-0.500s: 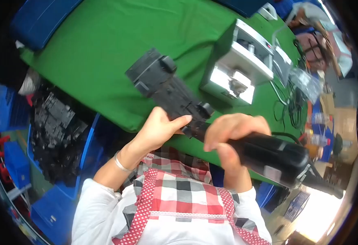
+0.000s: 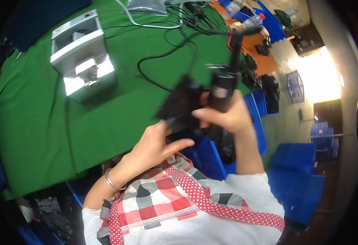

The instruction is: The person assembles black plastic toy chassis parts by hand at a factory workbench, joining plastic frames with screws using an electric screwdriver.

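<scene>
My right hand [image 2: 233,112] grips a black tool [image 2: 223,79]; blurred, blocky dark part [image 2: 181,100] just left. Can't tell if left hand [image 2: 149,146] holds it.

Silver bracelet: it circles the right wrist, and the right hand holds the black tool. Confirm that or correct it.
The wrist is wrong: the head view shows the silver bracelet around the left wrist. The right hand does hold the black tool.
</scene>
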The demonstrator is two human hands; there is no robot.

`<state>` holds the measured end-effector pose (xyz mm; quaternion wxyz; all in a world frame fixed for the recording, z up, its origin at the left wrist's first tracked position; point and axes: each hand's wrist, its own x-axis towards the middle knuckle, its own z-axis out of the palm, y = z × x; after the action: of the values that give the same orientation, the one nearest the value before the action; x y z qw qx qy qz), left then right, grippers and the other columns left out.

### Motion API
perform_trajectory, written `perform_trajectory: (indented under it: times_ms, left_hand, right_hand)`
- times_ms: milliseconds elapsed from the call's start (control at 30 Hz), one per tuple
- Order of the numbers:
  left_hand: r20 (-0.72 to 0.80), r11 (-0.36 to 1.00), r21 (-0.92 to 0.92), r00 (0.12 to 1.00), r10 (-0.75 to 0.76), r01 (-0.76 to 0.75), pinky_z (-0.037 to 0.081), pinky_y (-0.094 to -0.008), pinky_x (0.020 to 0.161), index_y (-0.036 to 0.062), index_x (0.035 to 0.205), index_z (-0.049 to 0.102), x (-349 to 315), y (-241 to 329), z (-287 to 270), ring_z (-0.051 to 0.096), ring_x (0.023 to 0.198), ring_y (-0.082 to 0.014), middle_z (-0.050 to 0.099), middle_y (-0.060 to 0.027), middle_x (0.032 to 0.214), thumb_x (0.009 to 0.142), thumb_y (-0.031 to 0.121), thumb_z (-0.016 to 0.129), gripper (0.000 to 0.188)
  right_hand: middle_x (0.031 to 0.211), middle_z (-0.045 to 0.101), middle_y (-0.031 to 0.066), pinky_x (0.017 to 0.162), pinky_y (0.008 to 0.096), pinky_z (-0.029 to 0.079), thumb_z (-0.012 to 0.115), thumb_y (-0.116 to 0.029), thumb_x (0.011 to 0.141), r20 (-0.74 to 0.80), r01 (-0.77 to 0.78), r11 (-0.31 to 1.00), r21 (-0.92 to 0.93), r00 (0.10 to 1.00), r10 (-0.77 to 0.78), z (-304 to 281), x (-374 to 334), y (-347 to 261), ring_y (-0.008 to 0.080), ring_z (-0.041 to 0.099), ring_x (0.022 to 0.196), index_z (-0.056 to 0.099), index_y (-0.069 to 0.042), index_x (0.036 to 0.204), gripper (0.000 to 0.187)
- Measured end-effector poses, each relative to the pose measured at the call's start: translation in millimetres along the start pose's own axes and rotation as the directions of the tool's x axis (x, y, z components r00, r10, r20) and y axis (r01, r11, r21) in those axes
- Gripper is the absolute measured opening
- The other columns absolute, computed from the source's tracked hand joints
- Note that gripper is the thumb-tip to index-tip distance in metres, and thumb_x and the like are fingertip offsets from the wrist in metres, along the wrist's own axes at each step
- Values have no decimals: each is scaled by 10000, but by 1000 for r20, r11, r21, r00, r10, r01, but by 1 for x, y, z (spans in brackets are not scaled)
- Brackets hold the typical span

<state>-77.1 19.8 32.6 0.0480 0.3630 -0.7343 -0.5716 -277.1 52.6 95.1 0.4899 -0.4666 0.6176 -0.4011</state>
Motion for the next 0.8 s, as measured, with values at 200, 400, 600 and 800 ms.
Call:
perform_trajectory:
  times_ms: [200, 400, 600, 800]
  left_hand:
    - [-365, 882, -50, 831, 421, -469, 523, -328, 769, 14, 1069, 593, 15, -17, -1, 652, 884, -240, 656, -133, 1003, 776, 166, 725, 356]
    - [-479, 904, -138, 826, 297, -405, 499, -272, 814, -46, 1030, 603, 16, -30, -22, 644, 901, -171, 663, -110, 978, 870, 36, 596, 180]
    - [-621, 955, -123, 771, 139, -271, 497, -264, 797, -28, 1008, 618, -27, -55, -51, 641, 896, -160, 662, -95, 953, 891, 47, 568, 148]
    - [-842, 966, 30, 514, 164, -259, 524, -282, 669, -6, 931, 636, -86, -109, -57, 668, 718, -186, 674, -113, 800, 849, 115, 624, 146]
  right_hand:
    - [688, 603, 98, 419, 270, 456, 739, -73, 693, -450, -619, 757, -210, 749, 487, -155, -101, 70, 175, 611, 511, 553, 29, 848, 263]
    - [665, 608, 115, 415, 264, 444, 720, -153, 720, -742, -498, 863, -90, 612, 275, -184, -124, 108, 164, 588, 477, 603, 47, 852, 267]
    - [602, 586, 83, 431, 271, 418, 689, -140, 748, -435, 26, 998, 55, 900, 1, -125, -32, 53, 148, 540, 433, 593, 26, 792, 197]
    - [625, 529, 32, 380, 244, 372, 696, -133, 789, -268, 156, 966, -208, 940, -210, -71, 70, 26, 110, 476, 409, 535, -18, 913, 234]
